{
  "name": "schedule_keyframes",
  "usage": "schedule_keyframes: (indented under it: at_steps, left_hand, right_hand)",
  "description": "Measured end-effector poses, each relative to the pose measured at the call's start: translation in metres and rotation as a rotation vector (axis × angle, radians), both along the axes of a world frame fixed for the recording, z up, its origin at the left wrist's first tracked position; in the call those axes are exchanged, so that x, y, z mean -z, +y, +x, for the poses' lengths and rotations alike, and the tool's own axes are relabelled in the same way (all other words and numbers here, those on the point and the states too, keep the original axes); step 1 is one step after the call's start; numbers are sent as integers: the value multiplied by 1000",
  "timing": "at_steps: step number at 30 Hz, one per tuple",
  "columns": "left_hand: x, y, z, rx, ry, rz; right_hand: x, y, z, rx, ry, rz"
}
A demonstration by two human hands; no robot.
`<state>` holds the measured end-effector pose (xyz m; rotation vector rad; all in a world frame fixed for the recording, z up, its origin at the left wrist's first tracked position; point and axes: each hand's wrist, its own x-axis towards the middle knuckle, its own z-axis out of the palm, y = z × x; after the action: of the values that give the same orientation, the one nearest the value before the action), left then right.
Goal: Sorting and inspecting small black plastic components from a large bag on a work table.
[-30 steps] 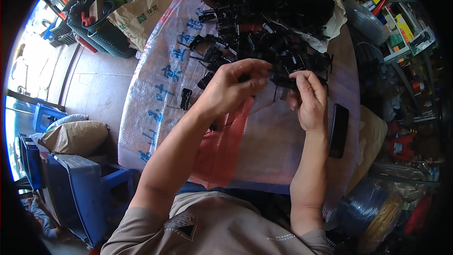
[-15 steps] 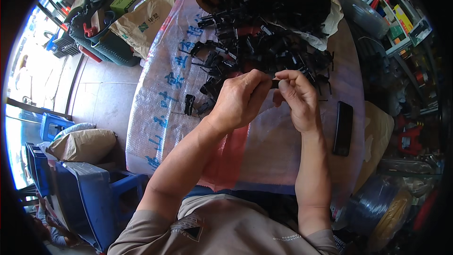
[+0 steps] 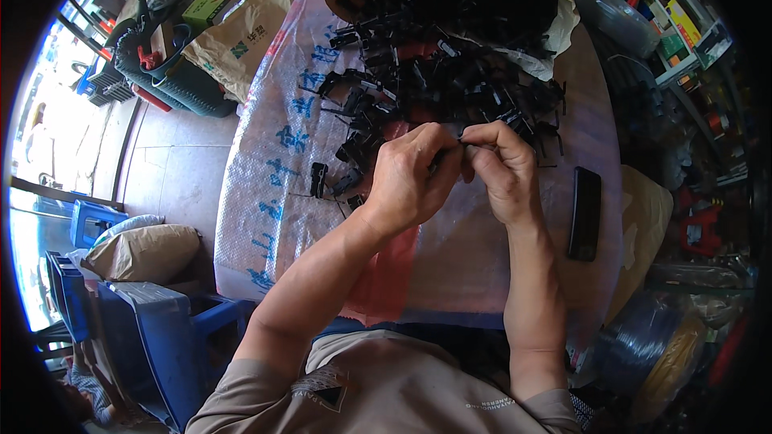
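My left hand (image 3: pixel 410 175) is closed round a small black plastic part (image 3: pixel 461 140), and only a bit of the part shows between my fingers. Thumb and forefinger of my right hand (image 3: pixel 505 170) pinch at its end, touching the left fingertips. Just beyond both hands lies a pile of black plastic parts (image 3: pixel 434 76) with thin wire-like ends, spilling from the mouth of a paper sack (image 3: pixel 563 24). One black part (image 3: pixel 318 180) lies apart at the pile's left edge. Under everything is a table covered with a white woven plastic sheet (image 3: pixel 249 217) with blue writing and a red stripe.
A black phone (image 3: pixel 585 214) lies on the right of the table. Blue plastic stools (image 3: pixel 149 337) and a filled brown sack (image 3: pixel 145 251) stand at left. Beyond them is a green bin (image 3: pixel 189 80). Cluttered shelves (image 3: pixel 683 48) and a wrapped spool (image 3: pixel 651 354) are at right.
My right fingers have moved in against my left hand and curled tighter. The black part, which stuck out between the hands before, is now mostly covered.
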<state>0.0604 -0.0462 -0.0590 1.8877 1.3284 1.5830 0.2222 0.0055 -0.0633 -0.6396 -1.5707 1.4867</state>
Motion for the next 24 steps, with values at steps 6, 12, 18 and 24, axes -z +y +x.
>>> schedule_keyframes:
  at_steps: [6, 12, 18, 24]
  left_hand:
    - [-9, 0, -7, 272, -851, -586]
    - [-14, 0, -19, 261, -261, -530]
    - [-9, -3, -20, 190, -103, -485]
    - [-11, 0, -13, 191, -100, -547]
  right_hand:
    - [-15, -1, 2, -11, -4, -151]
    - [-20, 0, 14, -55, -164, -133]
    - [-20, -4, 6, -142, -241, -169]
    - [-17, -8, 7, -94, -301, -187]
